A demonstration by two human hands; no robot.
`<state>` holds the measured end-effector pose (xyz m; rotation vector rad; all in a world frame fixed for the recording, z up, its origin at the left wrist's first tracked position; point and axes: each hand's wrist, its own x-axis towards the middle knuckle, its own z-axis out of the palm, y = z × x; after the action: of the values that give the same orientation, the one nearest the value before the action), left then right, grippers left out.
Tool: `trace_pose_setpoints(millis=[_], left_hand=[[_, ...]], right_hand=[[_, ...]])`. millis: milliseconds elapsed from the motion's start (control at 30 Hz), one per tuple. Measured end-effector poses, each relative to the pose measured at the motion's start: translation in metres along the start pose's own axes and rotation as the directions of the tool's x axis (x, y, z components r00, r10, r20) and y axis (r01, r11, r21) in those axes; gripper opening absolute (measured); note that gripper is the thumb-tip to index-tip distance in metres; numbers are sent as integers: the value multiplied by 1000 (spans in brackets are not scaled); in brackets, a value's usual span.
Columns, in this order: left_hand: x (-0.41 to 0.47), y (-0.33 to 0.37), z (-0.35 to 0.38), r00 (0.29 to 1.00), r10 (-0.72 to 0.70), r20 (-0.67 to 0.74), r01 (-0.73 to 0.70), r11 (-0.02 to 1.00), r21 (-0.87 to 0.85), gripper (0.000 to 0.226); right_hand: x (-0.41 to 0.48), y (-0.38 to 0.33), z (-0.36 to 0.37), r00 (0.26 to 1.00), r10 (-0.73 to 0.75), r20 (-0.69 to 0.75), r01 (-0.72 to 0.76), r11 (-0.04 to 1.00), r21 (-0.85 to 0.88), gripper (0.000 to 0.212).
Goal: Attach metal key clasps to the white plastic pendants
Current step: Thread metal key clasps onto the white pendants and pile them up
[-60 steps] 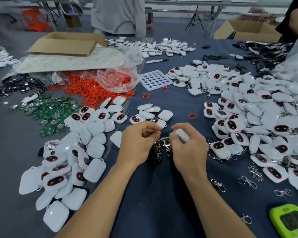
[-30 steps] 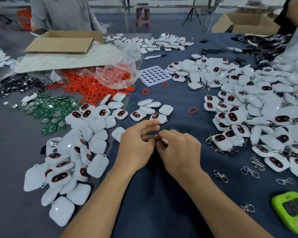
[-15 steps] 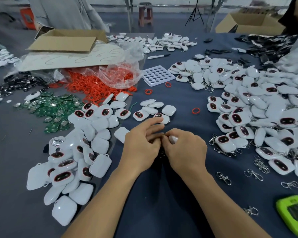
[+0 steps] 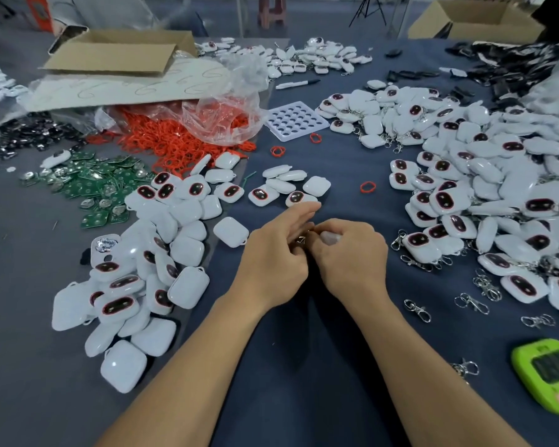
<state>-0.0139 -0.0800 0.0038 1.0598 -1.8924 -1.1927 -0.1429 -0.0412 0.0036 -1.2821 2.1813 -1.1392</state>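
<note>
Two hands meet over the desk [image 4: 304, 356]: right hand [image 4: 352, 256] curled tight round a pendant [image 4: 330, 237], only its white end showing; left hand [image 4: 271, 262] pinching a clasp [image 4: 300, 241], forefinger stretched out. Clasp lies just left of the pendant, at its exposed end, left fingers [image 4: 299, 217] nearer; its long axis is hidden. Bare pendants [image 4: 136, 269] pile well left of it, loose clasps [image 4: 417, 309] to its right.
</note>
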Motion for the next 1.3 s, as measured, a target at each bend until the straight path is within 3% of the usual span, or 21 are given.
trace_pose_setpoints(millis=[267,467,667,733,800,900,1133,1300], left_hand=[[1,0,2,1000,-8,19,9,1000,-13,91],[4,0,1,1000,-15,-15,14,997,-71,89],[0,3,1,999,22,-23,-23,1000,-19,92],[0,2,1,994,23,-109,-22,1000,17,81],[1,2,0,986,-11,-168,20,998,53,57],[4,1,-1,985,-44,-169,51,998,37,33],[5,-1,-4,969,-65,-240,64,998,-10,18],[6,3,-3,959,-75,-274,51,994,-94,23]], right_hand=[[-4,3,-2,997,-68,36,63,989,131,17],[-2,3,0,999,-47,-8,47,997,61,8],[-7,4,3,985,-172,21,169,981,100,7],[-5,4,2,989,-150,11,145,973,179,8],[-1,7,-2,995,-88,-38,95,952,290,13],[1,12,-6,997,-63,-35,72,920,386,16],[-1,10,-8,990,-139,27,118,914,388,23],[-6,7,-8,989,-146,14,135,940,313,22]])
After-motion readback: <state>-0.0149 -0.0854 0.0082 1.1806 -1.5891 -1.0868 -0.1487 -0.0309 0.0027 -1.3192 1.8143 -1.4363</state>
